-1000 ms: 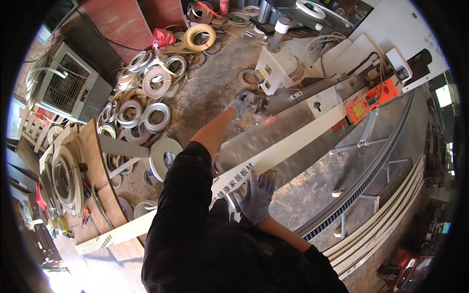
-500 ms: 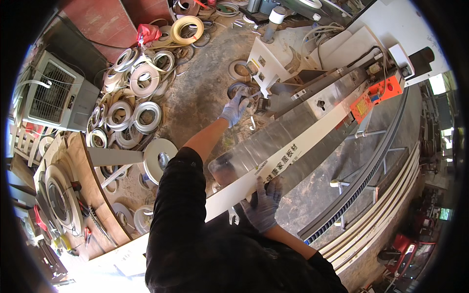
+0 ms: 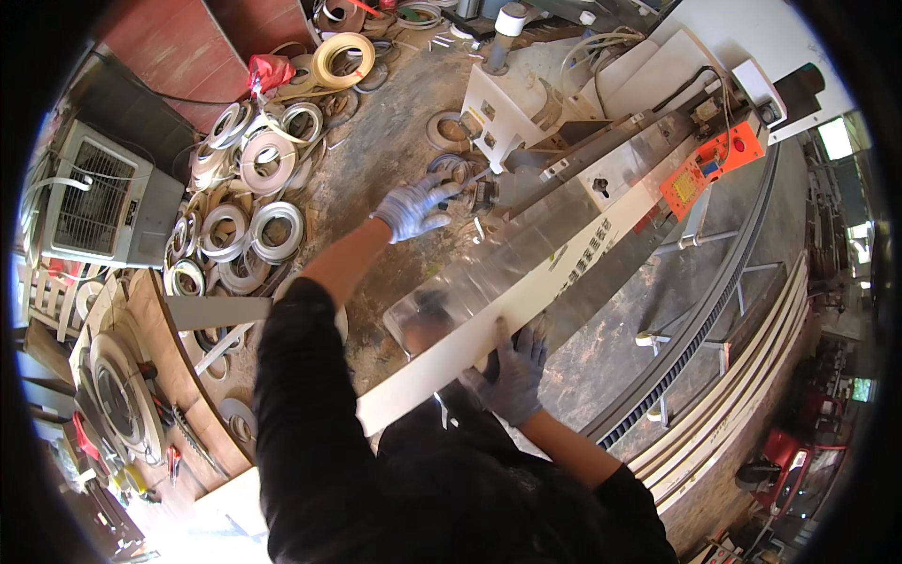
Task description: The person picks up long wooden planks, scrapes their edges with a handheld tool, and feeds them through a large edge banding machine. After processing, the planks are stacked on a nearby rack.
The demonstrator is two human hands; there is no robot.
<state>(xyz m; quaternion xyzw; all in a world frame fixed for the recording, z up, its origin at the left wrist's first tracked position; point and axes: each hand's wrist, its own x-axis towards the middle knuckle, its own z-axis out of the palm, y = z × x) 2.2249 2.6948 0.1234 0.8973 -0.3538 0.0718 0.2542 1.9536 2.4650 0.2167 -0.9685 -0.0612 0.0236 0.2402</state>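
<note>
A long white board [image 3: 427, 371] with dark printing lies slantwise along the bench of a machine with a steel top [image 3: 442, 299]. My right hand [image 3: 517, 371], in a pale glove, rests against the board's near side; its thumb touches the white face and its fingers are stretched out over the metal. My left hand [image 3: 413, 209], gloved too, hangs over the floor left of the machine with its fingers spread and nothing in them. Just beyond its fingertips is a dark round part [image 3: 484, 193] at the machine's side. The board's far end reaches up near an orange control box [image 3: 711, 169].
Rolls of edge banding [image 3: 268, 160] are heaped on the floor at left, near a grey air cooler [image 3: 113, 197]. A wooden table [image 3: 193, 404] with tools stands at lower left. To the right run a curved roller rail [image 3: 691, 348] and stacked pale strips [image 3: 742, 395].
The board has slid up and right along the bench, and its near end now shows. My left hand has drawn back left from the machine's side. My right hand stays at the board.
</note>
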